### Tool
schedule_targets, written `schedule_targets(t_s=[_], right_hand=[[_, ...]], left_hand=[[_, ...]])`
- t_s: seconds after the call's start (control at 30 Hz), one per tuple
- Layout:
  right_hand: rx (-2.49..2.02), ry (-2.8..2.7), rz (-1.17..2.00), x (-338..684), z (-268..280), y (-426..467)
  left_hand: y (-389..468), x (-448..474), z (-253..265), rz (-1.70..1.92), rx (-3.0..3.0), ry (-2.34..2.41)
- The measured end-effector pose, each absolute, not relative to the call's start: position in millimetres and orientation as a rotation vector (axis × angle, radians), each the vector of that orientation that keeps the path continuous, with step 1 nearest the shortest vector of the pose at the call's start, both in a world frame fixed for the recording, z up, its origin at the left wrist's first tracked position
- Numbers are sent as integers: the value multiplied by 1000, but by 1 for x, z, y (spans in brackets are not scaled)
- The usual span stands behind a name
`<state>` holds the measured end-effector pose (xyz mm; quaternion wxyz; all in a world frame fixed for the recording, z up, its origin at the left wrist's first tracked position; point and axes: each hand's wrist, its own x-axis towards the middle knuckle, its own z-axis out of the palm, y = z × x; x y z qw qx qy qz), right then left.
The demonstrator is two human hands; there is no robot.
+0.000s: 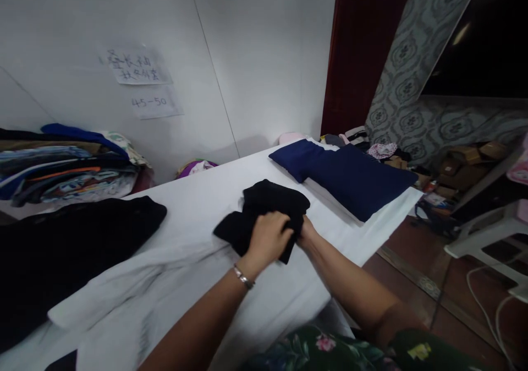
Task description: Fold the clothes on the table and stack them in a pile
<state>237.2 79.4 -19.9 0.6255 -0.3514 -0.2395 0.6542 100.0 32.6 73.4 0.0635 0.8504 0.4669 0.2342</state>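
Note:
A bunched black garment (274, 195) is between my hands at the middle of the white-covered table (198, 200). My left hand (270, 236), below a silver bracelet, lies over the near side of the garment with its fingers curled into the cloth. At the garment's right edge, my right hand (306, 231) grips it; most of those fingers are hidden behind the fabric. The kind of garment cannot be made out. Beyond it on the right, a dark blue garment (342, 173) lies flat, apart from both hands.
Another black garment (82, 250) covers the table's left end, beside a rumpled white cloth (136, 283). A stack of folded clothes (70, 164) stands at the back left. Paper notes (138, 66) are stuck on the wall. To the right are a white plastic stool (490, 244) and cardboard boxes (464, 162).

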Motion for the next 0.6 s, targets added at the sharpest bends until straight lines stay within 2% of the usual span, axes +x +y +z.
schedule_targets(t_s=[0.07,0.13,0.27,0.4,0.5,0.6], right_hand=[[-846,-578,1511,239,-22,76],[-902,-591,1533,240,-22,73],[-945,-595,1557,238,-14,73],[-958,-544,1577,235,-8,75],[-989,-488,1570,235,-8,74],[-962,-508,1555,237,-6,71]], left_hand=[[17,115,53,500,2641,1274],[6,115,45,479,2586,1242],[4,84,68,741,2311,1205],[22,40,83,1081,2129,1642],[33,20,67,943,1975,1891],[34,16,47,738,1849,1944]])
